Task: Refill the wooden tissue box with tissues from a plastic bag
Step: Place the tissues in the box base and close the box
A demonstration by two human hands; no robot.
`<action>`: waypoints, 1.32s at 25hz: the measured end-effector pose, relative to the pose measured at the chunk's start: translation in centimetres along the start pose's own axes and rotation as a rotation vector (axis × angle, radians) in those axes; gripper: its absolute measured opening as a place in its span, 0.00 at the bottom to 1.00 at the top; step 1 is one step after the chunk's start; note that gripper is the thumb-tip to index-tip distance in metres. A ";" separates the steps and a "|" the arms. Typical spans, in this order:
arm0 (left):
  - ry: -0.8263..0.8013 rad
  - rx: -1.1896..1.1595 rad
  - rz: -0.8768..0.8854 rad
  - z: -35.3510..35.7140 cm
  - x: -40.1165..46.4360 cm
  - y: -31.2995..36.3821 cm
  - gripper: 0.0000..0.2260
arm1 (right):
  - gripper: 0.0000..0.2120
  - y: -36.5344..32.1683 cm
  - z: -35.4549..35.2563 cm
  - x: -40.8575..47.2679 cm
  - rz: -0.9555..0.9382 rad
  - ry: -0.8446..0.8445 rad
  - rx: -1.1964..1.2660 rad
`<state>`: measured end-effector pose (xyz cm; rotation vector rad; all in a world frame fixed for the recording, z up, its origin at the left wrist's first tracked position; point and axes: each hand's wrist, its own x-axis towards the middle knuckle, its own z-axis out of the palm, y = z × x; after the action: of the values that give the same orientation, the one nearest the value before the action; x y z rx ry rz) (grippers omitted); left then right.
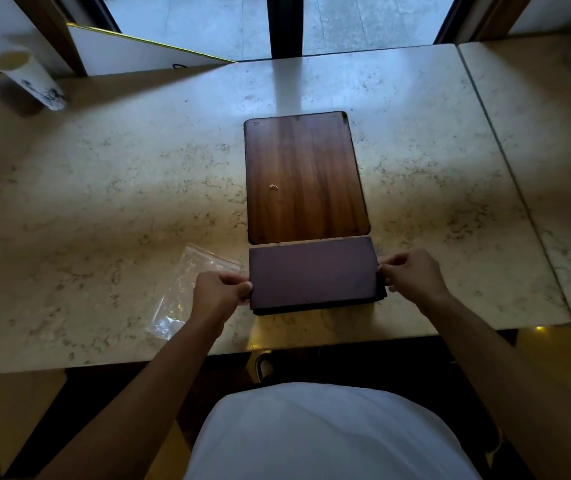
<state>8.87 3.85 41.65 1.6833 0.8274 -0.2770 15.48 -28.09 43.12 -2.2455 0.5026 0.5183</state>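
Note:
A flat wooden tissue box panel [305,174] with rounded corners and a small metal ring lies on the marble table. Touching its near edge is a dark purple rectangular stack [313,277], which looks like folded tissues, with darker layers showing under its front edge. My left hand [220,292] pinches the stack's left end. On the other side, my right hand [412,275] pinches the right end. A clear zip plastic bag [182,289] lies flat and crumpled on the table, just left of my left hand.
A white paper cup [29,77] stands at the far left, with a white board [138,51] leaning behind it. The marble table [104,188] has a seam [505,161] on the right. Its front edge runs close under my wrists.

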 end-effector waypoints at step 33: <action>-0.192 -0.111 -0.316 1.4 2.7 6.8 0.38 | 0.23 -4.3 -0.9 3.8 0.300 -0.231 0.469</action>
<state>15.54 3.07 44.81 1.3953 0.9447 -0.5905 21.05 -26.78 44.30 -1.6499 0.7587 0.7184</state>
